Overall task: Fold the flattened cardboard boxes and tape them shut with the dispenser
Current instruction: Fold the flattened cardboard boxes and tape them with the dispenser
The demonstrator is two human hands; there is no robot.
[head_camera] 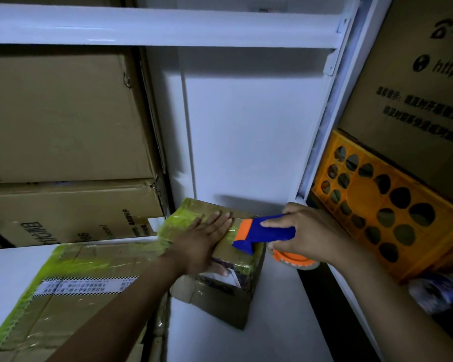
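A small cardboard box (220,296) with yellow-green tape on it stands on a white surface (272,322) in the middle of the view. My left hand (204,236) lies flat on its top, fingers straight, thumb over the near edge. My right hand (311,231) grips the blue handle of a blue and orange tape dispenser (262,233). The dispenser's orange front edge sits on the right part of the box top, close to my left fingertips. Its orange tape roll shows below my right hand.
A larger taped box (71,291) with a printed label lies at the lower left. Big cardboard cartons (63,121) are stacked at the left, under a white shelf beam. An orange perforated crate (382,205) leans at the right, below another printed carton (416,87).
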